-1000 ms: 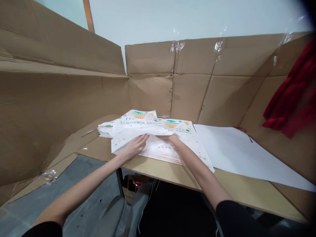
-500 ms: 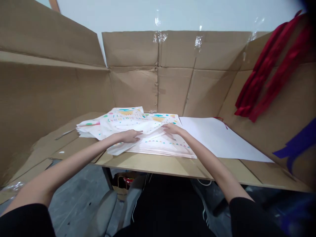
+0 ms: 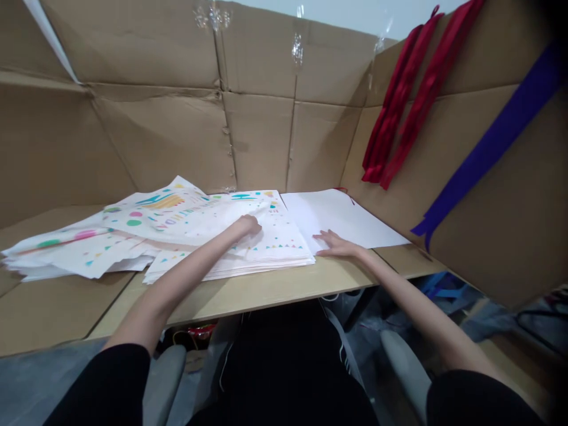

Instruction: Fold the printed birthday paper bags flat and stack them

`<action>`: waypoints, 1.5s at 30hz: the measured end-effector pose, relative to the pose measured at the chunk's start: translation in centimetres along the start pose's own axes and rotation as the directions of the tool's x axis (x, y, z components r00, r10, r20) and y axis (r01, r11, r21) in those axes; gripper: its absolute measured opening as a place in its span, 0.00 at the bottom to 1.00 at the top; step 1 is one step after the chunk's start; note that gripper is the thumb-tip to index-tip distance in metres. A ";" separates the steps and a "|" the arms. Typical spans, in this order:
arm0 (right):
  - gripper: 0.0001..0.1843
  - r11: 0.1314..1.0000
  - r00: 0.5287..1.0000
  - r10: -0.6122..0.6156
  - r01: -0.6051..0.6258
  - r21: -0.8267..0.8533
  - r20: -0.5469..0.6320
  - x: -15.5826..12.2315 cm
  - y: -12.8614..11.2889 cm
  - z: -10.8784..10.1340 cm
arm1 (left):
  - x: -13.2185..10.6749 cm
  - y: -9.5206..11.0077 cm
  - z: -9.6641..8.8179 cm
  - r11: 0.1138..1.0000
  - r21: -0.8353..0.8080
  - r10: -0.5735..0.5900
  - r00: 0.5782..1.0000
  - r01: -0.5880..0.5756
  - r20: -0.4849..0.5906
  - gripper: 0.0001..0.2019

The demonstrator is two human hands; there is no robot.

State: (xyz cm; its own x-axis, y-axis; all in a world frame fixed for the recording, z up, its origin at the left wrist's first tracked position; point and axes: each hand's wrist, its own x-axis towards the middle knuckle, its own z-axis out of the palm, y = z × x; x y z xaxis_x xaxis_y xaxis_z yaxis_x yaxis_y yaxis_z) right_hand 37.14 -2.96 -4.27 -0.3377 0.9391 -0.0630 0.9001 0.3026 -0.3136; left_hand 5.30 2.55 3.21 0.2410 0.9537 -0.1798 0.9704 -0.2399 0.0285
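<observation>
A stack of white printed sheets with coloured dots and triangles lies on the wooden table. My left hand is closed on the edge of the top printed sheet, which is lifted and folded toward the left. My right hand lies flat with fingers spread on the edge of a plain white sheet to the right of the stack. More loose printed sheets spread out at the left.
Cardboard walls enclose the table on three sides. Red ribbons and a purple ribbon hang on the right wall. Chair arms and a dark lap show below the table edge.
The view has swung right. My right hand left the printed stack and moved right onto the plain white sheet. My left hand pulled the top printed sheet further left.
</observation>
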 end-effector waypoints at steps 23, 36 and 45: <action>0.22 0.877 0.958 0.149 -0.014 0.480 -0.244 -1.1 0.9 0.5 | -1.1 -4.5 -2.6 0.972 -0.236 0.059 0.985 -0.020 0.160 0.24; 0.14 0.880 0.658 -0.102 -0.290 -0.376 -0.746 -1.8 -7.1 -9.1 | -1.3 -4.6 -4.1 0.917 -0.363 -0.173 0.985 0.168 0.019 0.20; 0.15 0.727 0.959 -0.277 0.172 -0.665 -0.054 6.4 -20.9 -3.4 | -2.4 -4.0 -4.7 0.999 0.000 -0.048 0.997 0.048 -0.064 0.24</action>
State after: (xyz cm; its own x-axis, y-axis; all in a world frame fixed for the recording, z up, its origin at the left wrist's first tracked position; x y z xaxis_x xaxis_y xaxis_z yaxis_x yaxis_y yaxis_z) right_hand 17.13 -2.73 5.10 -0.5581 0.8262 0.0772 0.7792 0.4898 0.3911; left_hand 0.94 2.07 8.17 0.1948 0.9737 -0.1179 0.9808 -0.1938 0.0201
